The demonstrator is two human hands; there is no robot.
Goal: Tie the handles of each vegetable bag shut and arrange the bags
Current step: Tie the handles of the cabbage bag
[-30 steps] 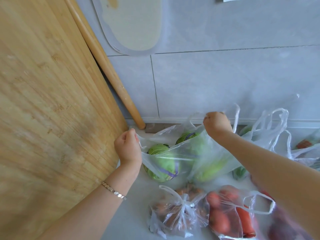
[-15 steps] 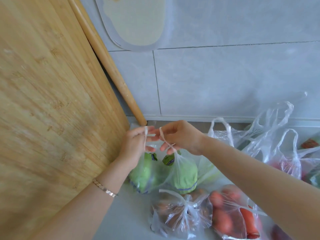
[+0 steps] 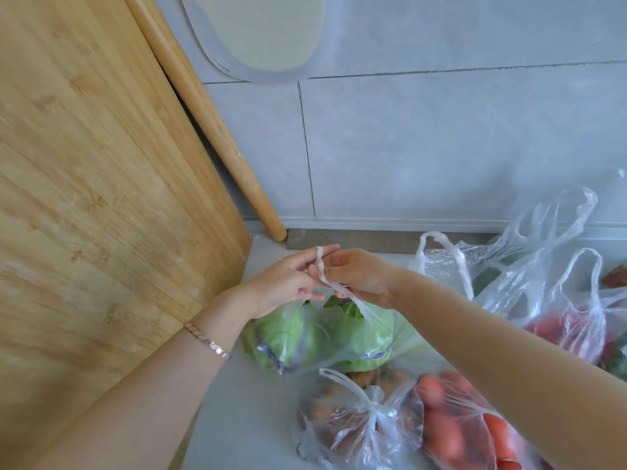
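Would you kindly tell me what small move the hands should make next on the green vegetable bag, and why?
Probably loop one handle around the other and pull it snug. The left hand and right hand pinch the handles together above the green vegetable bag, but no knot shows yet, unlike the tied bag in front.

Home kitchen, tiled wall (image 3: 441, 147), cutting board (image 3: 84, 181)

A large bamboo cutting board (image 3: 101, 198) leans at the left. Just right of it, a wooden rolling pin (image 3: 217, 130) slants against the grey tiled wall (image 3: 441, 147). Further right, a translucent plastic board (image 3: 258, 32) hangs high on that wall. A pale grey countertop (image 3: 244, 418) lies below in soft, even light.
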